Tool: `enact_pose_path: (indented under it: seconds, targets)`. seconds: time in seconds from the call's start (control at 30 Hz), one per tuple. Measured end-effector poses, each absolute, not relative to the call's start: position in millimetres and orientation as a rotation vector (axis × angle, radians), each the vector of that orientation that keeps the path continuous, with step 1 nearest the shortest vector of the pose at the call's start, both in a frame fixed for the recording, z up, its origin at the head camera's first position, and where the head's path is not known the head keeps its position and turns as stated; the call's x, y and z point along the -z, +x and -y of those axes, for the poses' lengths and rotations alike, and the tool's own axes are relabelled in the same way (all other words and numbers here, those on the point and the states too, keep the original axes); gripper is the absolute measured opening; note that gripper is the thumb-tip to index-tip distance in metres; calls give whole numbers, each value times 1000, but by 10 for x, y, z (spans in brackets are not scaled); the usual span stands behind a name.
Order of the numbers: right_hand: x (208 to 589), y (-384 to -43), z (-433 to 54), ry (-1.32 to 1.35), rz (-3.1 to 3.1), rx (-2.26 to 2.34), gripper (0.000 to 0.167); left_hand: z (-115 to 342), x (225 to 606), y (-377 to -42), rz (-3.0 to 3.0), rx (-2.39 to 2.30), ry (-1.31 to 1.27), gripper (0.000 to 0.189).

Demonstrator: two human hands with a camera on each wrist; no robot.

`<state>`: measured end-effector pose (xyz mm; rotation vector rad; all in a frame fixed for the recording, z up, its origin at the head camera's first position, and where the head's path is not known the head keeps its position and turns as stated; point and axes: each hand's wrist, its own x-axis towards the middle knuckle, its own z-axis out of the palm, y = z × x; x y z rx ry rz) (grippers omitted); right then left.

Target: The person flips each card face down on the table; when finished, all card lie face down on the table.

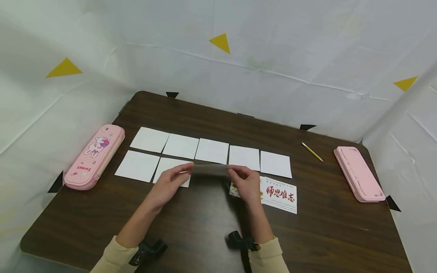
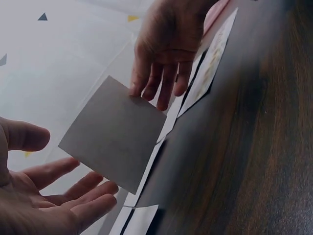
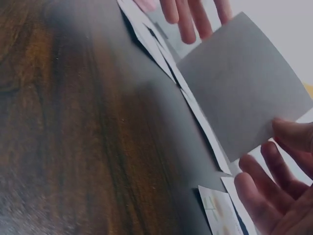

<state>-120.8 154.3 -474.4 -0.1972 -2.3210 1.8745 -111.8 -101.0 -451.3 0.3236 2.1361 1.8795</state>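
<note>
A blank square paper card is held up over the table, nearly edge-on in the head view; its plain face shows grey in the left wrist view. My right hand pinches one edge of it, with the thumb on the face and fingers behind. My left hand is at the opposite edge, fingertips right at the card and thumb spread away from it. White cards lie beyond the hands: a back row of several and a front row on the left. A printed card with red characters lies partly behind my right hand.
A pink pencil case with a rabbit picture lies at the table's left edge. A second pink case lies at the right, with a yellow pencil beside it. White sheeting hangs behind the dark wooden table.
</note>
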Motion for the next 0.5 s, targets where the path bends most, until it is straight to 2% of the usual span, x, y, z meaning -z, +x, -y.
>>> enact_pose_path:
  seconds: [0.23,0.5]
  targets:
    - [4776,-1178,-1495,-337,2326,-1792,21,969,4540,-1127,-2167,-1846,306,44]
    - [4810,-1130,-1494,-420,2366,-1774,16,925,4526,-1113,-2190,-1759,317,48]
